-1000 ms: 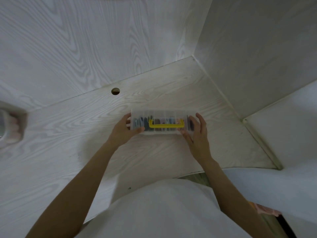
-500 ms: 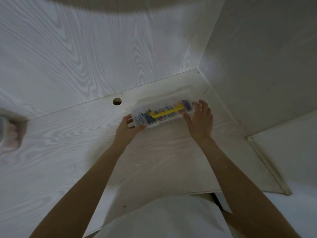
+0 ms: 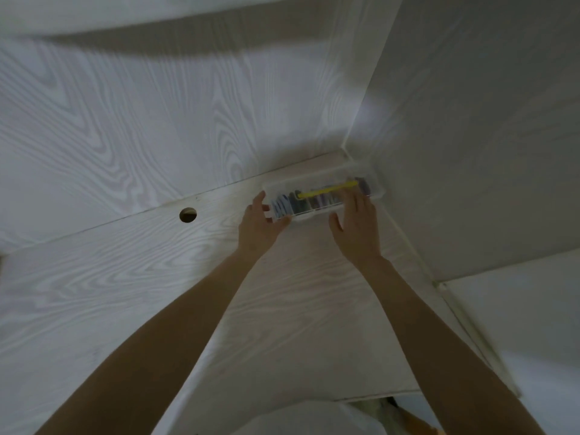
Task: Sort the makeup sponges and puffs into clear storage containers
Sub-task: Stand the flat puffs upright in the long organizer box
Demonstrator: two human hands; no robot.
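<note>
A long clear storage container [image 3: 309,200] with a yellow handle [image 3: 328,189] lies on the pale wood desk [image 3: 141,293], tucked into the far right corner. Dark and coloured items show through its divided compartments, blurred. My left hand [image 3: 257,229] grips the container's left end, thumb along the front edge and fingers round the end. My right hand [image 3: 357,229] rests against the front of the container near its right half, fingers straight and thumb spread apart.
A back panel [image 3: 157,114] and a right side panel [image 3: 470,136] close off the corner around the container. A round cable hole [image 3: 187,214] sits in the desk to the left of my left hand. A lower white surface [image 3: 518,324] lies to the right.
Both hands have slid the container away from me and to the right, from mid-desk into the back right corner. My right hand has flattened against its front.
</note>
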